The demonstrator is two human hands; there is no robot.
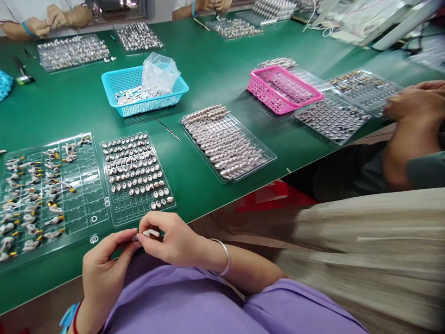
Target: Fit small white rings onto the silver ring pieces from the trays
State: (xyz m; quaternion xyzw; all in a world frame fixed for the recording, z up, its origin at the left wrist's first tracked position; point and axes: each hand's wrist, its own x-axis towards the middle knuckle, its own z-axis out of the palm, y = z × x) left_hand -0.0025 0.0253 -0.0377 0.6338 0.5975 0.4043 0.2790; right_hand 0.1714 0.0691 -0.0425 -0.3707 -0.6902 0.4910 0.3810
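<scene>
Pinching a white stemmed piece (151,233), the right grip (170,240) has thumb and forefinger closed around its middle, stem poking out toward the palm. Left grip (106,266) meets it from the other side, thumb tip against forefinger on a small greyish bit (135,237) at the piece's left end; whether that bit is separate cannot be told. Both grips sit at the near edge of the desk (208,60), in front of the lap. Judgement: close fingertip work at that end; best done with the right grip as a steady holder, the left making small, square movements, and force spread along the body rather than on the thin stem. Bracing the wrists and working over the desk should lessen the risk of a drop into the lap. Just beyond the grips: a tray of small oval caps (127,206), its nearest cells partly bare. Beyond the left grip, to its left: a wider tray (85,185) of white stemmed parts with yellow ends; loose rings (94,239) near its edge, easily swept by a sleeve. Farther out, ahead and right of the right grip: a tray of pale stems (264,160), with tweezers (167,129) left of it, reachable should fingertips prove too coarse. Farther still: a blue basket (128,107) ahead, a pink basket (267,95) to the right.
</scene>
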